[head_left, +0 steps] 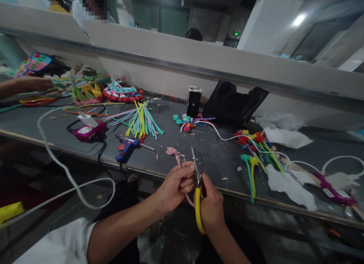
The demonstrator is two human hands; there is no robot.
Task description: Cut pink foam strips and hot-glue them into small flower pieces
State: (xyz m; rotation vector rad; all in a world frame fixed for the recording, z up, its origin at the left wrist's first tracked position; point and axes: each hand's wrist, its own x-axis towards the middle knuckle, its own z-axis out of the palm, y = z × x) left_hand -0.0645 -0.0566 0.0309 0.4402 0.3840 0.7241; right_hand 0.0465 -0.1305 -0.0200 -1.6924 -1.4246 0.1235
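Note:
My left hand [176,185] pinches a thin pink pipe cleaner [179,160] at the front edge of the dark table [207,150]; its tail curls down below my fingers. My right hand [211,205] grips yellow-handled scissors [197,195], blades pointing up and touching the pipe cleaner beside my left thumb. Pink clippings [172,151] lie on the table just beyond my hands.
A blue glue gun [127,147], a fan of coloured pipe cleaners [142,121], a pink glue gun [88,131], a black phone [193,101], a black bag [231,104], pipe-cleaner flowers [256,148] and white paper [287,137] lie about. Another person's arm [24,85] rests far left.

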